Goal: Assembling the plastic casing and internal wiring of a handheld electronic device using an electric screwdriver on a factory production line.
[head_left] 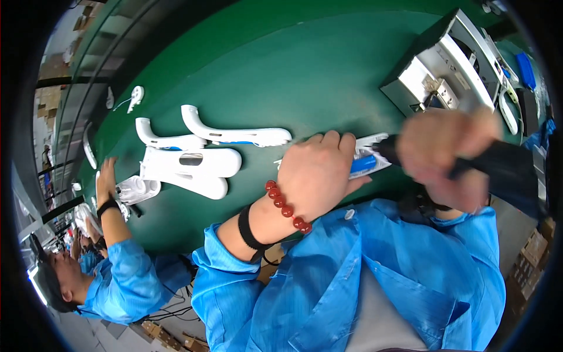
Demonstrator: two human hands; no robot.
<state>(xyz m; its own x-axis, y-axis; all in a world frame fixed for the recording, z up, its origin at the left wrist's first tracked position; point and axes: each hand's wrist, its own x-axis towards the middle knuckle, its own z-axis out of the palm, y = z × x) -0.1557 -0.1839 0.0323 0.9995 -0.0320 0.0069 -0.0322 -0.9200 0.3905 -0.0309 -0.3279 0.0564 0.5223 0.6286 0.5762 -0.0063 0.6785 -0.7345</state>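
Note:
My left hand [319, 167] is closed over a white plastic housing [380, 139], pressing it against the green table. A blue part, perhaps a battery [363, 164], lies inside the housing. My right hand [443, 152], smeared by motion, grips a black power screwdriver [507, 173]. The tool's dark nose reaches the right end of the housing; its tip is too blurred to make out. To the left of my left hand lie a curved white handle shell [234, 134] with blue inside and a similar shell [170, 141] beside it.
Smooth white shells [187, 170] lie stacked on the green table [281, 70]. A grey-white box [419, 76] with small metal parts stands at the far right. At left, a co-worker's hand [105, 179] reaches over a clear-white part [139, 190]. A small white piece [136, 97] lies far left.

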